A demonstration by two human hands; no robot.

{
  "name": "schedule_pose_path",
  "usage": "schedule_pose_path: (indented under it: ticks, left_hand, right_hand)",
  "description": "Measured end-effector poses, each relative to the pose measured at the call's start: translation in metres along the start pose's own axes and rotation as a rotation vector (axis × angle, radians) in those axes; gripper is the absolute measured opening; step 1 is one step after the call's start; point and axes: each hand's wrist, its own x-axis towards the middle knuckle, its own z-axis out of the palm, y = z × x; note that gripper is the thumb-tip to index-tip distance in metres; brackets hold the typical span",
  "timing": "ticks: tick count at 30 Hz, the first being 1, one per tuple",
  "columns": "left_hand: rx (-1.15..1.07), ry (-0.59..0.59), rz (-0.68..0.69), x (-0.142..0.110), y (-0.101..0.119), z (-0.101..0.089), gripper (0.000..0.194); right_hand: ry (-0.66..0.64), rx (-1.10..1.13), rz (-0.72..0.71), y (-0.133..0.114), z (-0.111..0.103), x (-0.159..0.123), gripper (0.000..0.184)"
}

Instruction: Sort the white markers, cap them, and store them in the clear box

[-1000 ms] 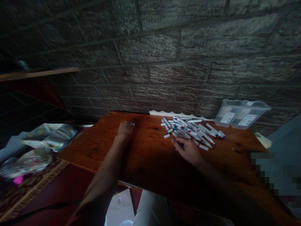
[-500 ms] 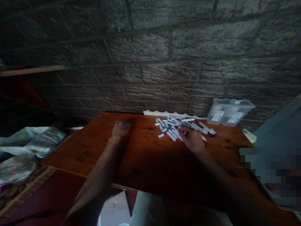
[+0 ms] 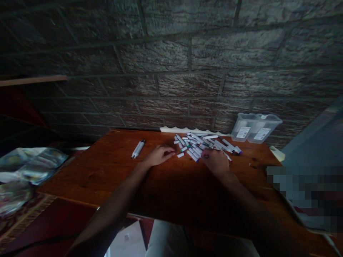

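A heap of white markers (image 3: 195, 142) with coloured ends lies toward the back right of the wooden table. My left hand (image 3: 160, 155) is just left of the heap, empty, with its thumb and fingers apart and pointing at the nearest marker (image 3: 180, 155). At the heap's front edge, my right hand (image 3: 217, 161) has its fingers curled closed around what looks like a marker; a dark end shows at the fingertips and the rest is hidden. Apart from the heap, a small group of markers (image 3: 138, 149) lies side by side on the left of the table.
Two clear plastic containers (image 3: 243, 132) with white labels stand at the back right, against the brick wall (image 3: 171, 85). A white wavy-edged strip (image 3: 184, 131) runs behind the heap. Plastic bags (image 3: 34, 162) lie left of the table (image 3: 107, 171).
My left hand has moved right, from the table's left side to beside the heap, uncovering the markers lying there. My right hand stays at the heap, its fingers now more curled.
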Motion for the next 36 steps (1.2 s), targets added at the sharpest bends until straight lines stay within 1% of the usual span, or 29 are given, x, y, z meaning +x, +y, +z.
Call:
schedule_pose_path:
  ticks: [5,9,11,14,16,18,20,22,23,25,28,30,33,36]
  left_hand:
    - [0.002,0.013,-0.023,-0.002,-0.009,-0.002,0.034]
    - [-0.013,0.007,-0.050,-0.002,-0.008,0.000,0.035]
    - [-0.022,0.022,-0.066,-0.002,-0.007,0.001,0.035]
    - [-0.078,0.060,-0.082,0.001,-0.004,0.001,0.035]
    - [-0.163,0.073,-0.085,0.007,0.003,-0.002,0.037]
    - [-0.293,0.063,-0.077,0.017,0.016,-0.004,0.040]
    - [-0.476,0.054,-0.071,0.029,0.034,-0.001,0.042]
    - [-0.695,0.090,-0.086,0.039,0.051,0.007,0.043]
    - [-0.792,0.131,-0.099,0.043,0.057,0.012,0.044]
    - [-0.916,0.197,-0.122,0.048,0.066,0.023,0.044]
    - [-1.034,0.253,-0.125,0.048,0.070,0.035,0.039]
    - [-1.088,0.285,-0.118,0.046,0.070,0.038,0.037]
    - [-1.114,0.327,-0.123,0.043,0.070,0.038,0.037]
    - [-1.150,0.332,-0.141,0.042,0.070,0.037,0.037]
  right_hand:
    - [-0.075,-0.026,-0.004,-0.001,0.002,-0.001,0.022]
    - [-0.066,0.010,-0.004,-0.003,-0.001,-0.002,0.022]
    - [-0.023,0.093,0.007,0.001,-0.003,0.000,0.021]
    - [0.037,0.368,0.002,0.010,-0.004,0.006,0.019]
    - [0.053,0.606,-0.006,0.016,-0.003,0.012,0.018]
    - [0.045,0.846,0.014,0.017,-0.001,0.016,0.020]
    - [0.005,1.050,0.042,0.016,0.001,0.018,0.026]
    - [-0.046,1.172,0.057,0.012,0.003,0.017,0.030]
    - [-0.069,1.207,0.058,0.010,0.004,0.017,0.030]
    - [-0.118,1.242,0.059,0.007,0.005,0.015,0.031]
    - [-0.191,1.264,0.030,0.002,0.009,0.013,0.031]
    - [-0.207,1.284,0.010,-0.001,0.013,0.011,0.033]
    - [-0.157,1.336,0.032,-0.007,0.017,0.009,0.035]
    - [-0.153,1.370,0.047,-0.011,0.017,0.007,0.035]
